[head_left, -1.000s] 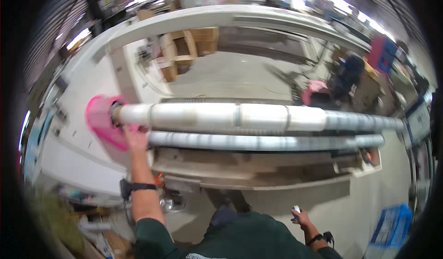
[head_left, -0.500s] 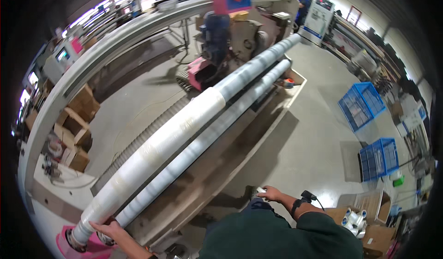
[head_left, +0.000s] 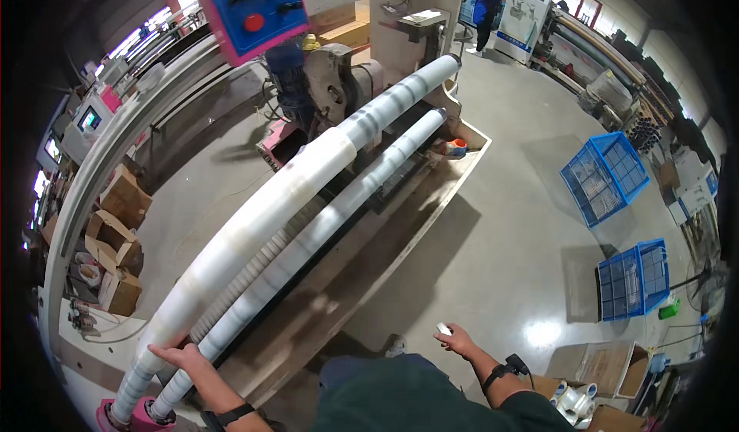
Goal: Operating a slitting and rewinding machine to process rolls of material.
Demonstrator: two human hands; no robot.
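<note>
A long roll wrapped in clear, whitish film (head_left: 254,215) sits on the upper of two long pale shafts, which slant from near left to far right. Under its near end, my left hand (head_left: 178,355) rests with fingers stretched out flat against it. Beside and below runs the second, thinner pale shaft (head_left: 308,240). Both near ends meet pink end mounts (head_left: 146,416). Out to the right of my body, my right hand (head_left: 457,341) is closed on a small white object (head_left: 444,329), whose kind I cannot make out.
A trough (head_left: 416,240) lies along the shafts. Above the machine hangs a blue control box (head_left: 258,18) with a red button. Two blue crates (head_left: 604,178) stand right on the floor. Cardboard boxes (head_left: 604,366) are near right, others left. A person (head_left: 486,9) stands far back.
The wrapped roll has shifted along its shaft toward the far end, with more bare shaft at the near end. My left hand moved with it. The right hand swung outward; the whole view shifted.
</note>
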